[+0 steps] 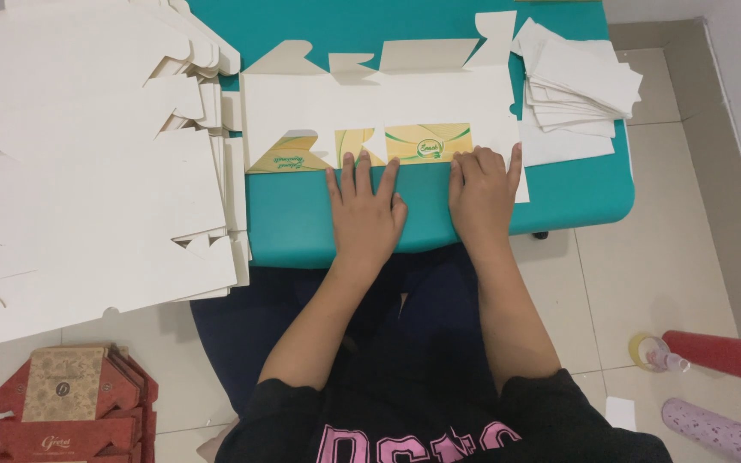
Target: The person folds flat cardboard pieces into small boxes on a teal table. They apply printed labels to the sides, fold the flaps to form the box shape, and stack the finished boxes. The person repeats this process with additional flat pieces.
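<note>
Right now both hands lie flat and open, gripping nothing: the left hand [364,214] and right hand [482,195] press the near edge of a box blank [379,107] on the teal table [293,223]; even pressure along the fold would probably crease it cleanly.

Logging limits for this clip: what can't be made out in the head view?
- Near edge of the box blank: covered by the left hand and right hand, both flat on it.
- Stack of white blanks: cut off by the left and top edges.
- Red boxes and pink tube: cut off at the bottom.
- Lap: shadowed, no detail.
</note>
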